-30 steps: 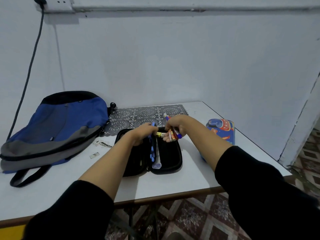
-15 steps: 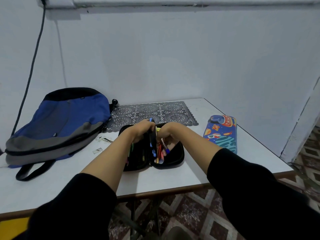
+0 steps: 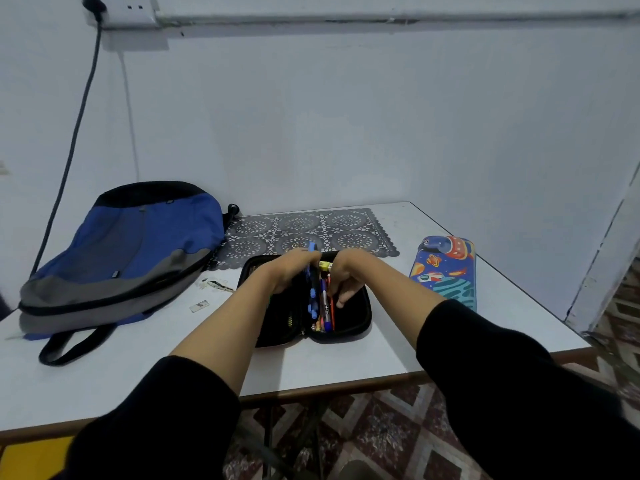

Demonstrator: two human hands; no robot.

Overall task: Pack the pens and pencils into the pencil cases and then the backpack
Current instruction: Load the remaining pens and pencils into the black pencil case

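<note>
View: head camera, looking down at the table.
Landmark: black pencil case, lying open and flat near the table's front edge.
Pens: a bundle of pens lay lengthwise in the right half of the black pencil case, close against the centre divider.
Centre divider: stood upright between the two halves, with blue-capped items clipped along it.
Left hand: over the left half of the case, fingers curled round the far end of the centre divider, gripping it.
Right hand: over the right half, fingers curled downward beside the pens, thumb side towards the bundle; whether it pinched them could not be told.
Backpack: blue and grey, lying flat, well left of the black pencil case.
Rocket-print pencil case: closed, right of the black case, apart from it.
Lace mat: just behind the black case.
Paper scraps: between the black case and the backpack.
</note>
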